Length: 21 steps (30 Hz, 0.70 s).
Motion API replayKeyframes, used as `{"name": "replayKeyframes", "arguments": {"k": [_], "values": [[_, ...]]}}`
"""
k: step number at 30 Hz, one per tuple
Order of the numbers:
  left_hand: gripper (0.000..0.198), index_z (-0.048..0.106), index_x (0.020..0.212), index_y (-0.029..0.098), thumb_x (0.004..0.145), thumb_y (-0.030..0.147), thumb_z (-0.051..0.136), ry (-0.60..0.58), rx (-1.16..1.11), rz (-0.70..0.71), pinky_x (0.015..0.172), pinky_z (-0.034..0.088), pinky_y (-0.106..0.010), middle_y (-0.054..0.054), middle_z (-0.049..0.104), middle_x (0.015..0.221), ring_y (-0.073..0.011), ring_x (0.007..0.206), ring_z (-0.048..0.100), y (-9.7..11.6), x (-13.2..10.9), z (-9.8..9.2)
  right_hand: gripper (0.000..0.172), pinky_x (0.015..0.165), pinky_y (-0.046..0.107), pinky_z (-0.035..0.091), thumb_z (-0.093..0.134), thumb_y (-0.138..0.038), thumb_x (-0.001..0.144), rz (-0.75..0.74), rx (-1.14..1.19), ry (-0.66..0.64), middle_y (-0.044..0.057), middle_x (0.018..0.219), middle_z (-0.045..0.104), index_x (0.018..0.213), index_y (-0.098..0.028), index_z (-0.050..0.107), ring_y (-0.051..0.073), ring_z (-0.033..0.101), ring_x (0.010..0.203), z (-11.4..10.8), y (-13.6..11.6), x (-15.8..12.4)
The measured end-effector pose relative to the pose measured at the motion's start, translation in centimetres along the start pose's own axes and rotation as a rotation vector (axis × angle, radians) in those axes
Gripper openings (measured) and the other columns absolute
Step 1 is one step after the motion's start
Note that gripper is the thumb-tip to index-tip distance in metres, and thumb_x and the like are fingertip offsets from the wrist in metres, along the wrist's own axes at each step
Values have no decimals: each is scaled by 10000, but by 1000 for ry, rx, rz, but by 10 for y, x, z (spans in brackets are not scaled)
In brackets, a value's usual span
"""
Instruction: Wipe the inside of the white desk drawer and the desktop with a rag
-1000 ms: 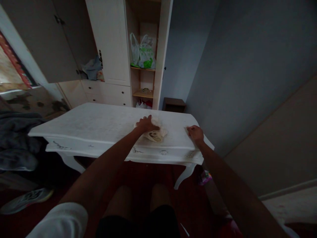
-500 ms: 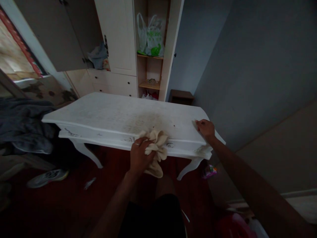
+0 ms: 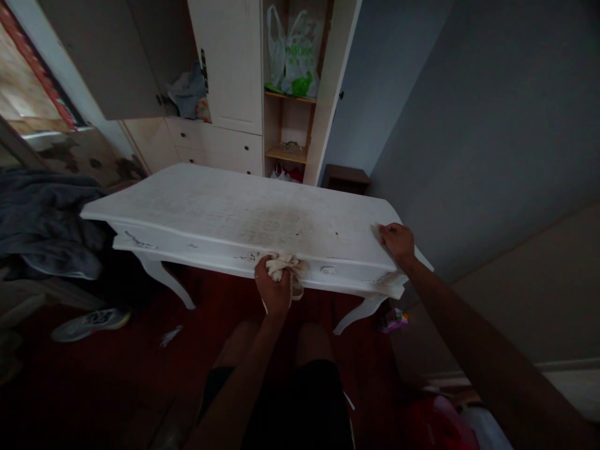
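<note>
A white table with curved legs stands in front of me, its top marked with a brownish smudge near the middle. My left hand is closed round a bunched cream cloth and presses it against the table's front edge, beside a small drawer knob. My right hand rests on the table's right corner with its fingers curled over the top. My knees show below the table.
A cream wardrobe stands behind the table with plastic bags on an open shelf. A dark blanket lies at the left, a shoe on the red floor. A grey wall runs along the right.
My left hand has drawn the cloth off the tabletop toward me and now holds it bunched tighter against the front edge. My right hand has stayed on the right corner.
</note>
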<state>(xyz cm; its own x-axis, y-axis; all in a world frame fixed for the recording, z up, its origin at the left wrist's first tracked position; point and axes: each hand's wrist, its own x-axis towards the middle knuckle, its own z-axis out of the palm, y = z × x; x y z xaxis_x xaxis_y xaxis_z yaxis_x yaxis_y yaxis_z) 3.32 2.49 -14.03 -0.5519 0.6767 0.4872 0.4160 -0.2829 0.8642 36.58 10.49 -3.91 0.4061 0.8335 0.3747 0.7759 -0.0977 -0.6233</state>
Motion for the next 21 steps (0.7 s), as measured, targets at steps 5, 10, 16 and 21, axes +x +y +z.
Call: {"name": "replayKeyframes", "arguments": {"k": [5,10,16,21], "values": [[417,575,1158,194,744,178,624,-190,71,53,1028,460,-466,-118,594,1180,-283,1138,562,10,-43,36,347,607,312,375,620,-362,821,-15,0,15,-7,474,583,512,-223,547,174,532,530,0,0,1],[464,605,1212,185,750,185,631,-327,94,63,1053,448,-488,-155,559,1281,-309,1198,548,24,-64,50,325,597,303,383,619,-311,802,22,62,37,-24,449,548,498,-221,544,158,500,496,0,-1,2],[453,635,1092,205,640,189,669,-425,-255,-478,933,517,-393,-65,693,1031,-238,974,664,33,-71,50,329,593,291,386,616,-301,806,38,137,62,-34,439,530,497,-216,539,146,491,491,2,1,3],[362,653,917,170,574,255,726,-572,-593,-882,659,525,-280,1,682,747,-170,684,656,53,-86,55,318,599,288,390,626,-290,798,55,141,54,-38,435,530,502,-216,539,143,489,484,4,4,6]]}}
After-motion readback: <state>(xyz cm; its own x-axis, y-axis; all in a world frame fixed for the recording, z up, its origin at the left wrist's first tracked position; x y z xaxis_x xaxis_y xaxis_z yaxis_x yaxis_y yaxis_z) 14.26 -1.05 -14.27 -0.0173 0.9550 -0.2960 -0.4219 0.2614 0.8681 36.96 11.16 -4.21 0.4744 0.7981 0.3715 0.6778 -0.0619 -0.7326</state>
